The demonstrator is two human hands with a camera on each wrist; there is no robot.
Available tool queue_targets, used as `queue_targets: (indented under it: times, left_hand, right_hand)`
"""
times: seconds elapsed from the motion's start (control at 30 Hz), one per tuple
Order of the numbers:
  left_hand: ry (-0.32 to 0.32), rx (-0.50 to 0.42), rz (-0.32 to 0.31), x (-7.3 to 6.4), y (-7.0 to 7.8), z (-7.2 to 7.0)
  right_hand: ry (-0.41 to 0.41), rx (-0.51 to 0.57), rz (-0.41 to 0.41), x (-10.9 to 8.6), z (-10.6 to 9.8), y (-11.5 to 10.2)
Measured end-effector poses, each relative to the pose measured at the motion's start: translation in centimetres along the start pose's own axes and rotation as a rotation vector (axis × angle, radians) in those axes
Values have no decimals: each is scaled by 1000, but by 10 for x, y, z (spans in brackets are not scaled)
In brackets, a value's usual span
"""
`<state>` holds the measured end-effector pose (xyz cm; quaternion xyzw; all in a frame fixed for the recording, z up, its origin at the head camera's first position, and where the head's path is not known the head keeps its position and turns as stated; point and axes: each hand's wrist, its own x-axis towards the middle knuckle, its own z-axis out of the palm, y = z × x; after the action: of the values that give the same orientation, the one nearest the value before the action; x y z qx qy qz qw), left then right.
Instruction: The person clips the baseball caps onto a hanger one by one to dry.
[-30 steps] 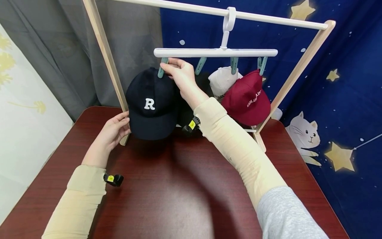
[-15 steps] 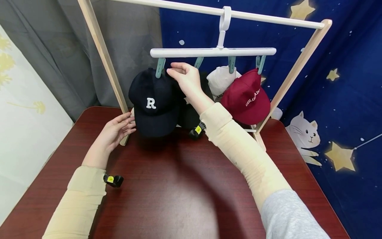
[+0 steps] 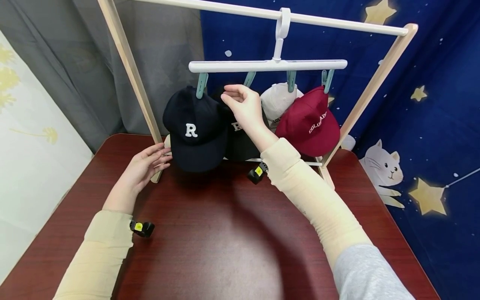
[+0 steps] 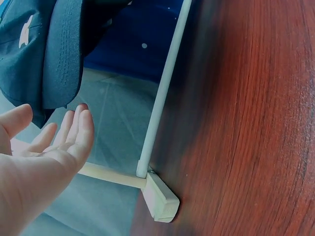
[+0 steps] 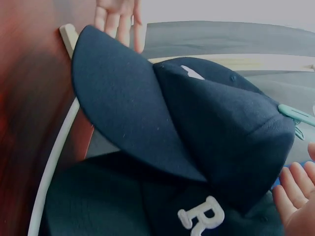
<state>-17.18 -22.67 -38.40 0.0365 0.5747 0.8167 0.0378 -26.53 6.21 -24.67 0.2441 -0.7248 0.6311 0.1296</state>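
A navy baseball cap (image 3: 198, 154) with a white R hangs by its crown from a teal clip (image 3: 201, 85) at the left end of a white hanger (image 3: 240, 66). My left hand (image 3: 144, 166) is beside the cap's left edge, fingers loosely extended and holding nothing; in the left wrist view its fingertips are close to the brim (image 4: 64, 64). My right hand (image 3: 245, 106), relaxed and holding nothing, is in front of a black cap (image 3: 238, 143) with a white letter, partly hiding it. To the right hang a white cap (image 3: 275, 100) and a maroon cap (image 3: 307, 129), each from a clip.
A wooden rack (image 3: 131, 71) stands on the dark red table (image 3: 210, 233), its top rail (image 3: 337, 23) carrying the hanger. Behind are a grey curtain (image 3: 165, 54) and a blue star-patterned curtain (image 3: 247, 37). A white floral panel (image 3: 33, 166) is at the left.
My right hand has let go of the left clip and moved right and slightly down. The navy cap now hangs a little farther right, and the fingers of my left hand have come off its edge.
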Motion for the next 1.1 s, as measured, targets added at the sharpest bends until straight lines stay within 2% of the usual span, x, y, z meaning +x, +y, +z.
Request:
queue_targets:
  times: [0.17, 0.3, 0.53, 0.8, 1.1]
  left_hand:
    - [30, 124, 21, -1, -2, -1]
    - [50, 226, 53, -3, -1, -1]
    - [86, 452, 90, -6, 7, 0]
    - [128, 743, 113, -13, 12, 1]
    - [159, 1063, 206, -21, 23, 5]
  right_hand:
    - [14, -8, -61, -5, -13, 4]
    - [25, -40, -75, -12, -27, 10]
    - [51, -91, -61, -24, -48, 22]
    - [49, -206, -48, -42, -75, 37]
    - [70, -327, 4, -70, -119, 50]
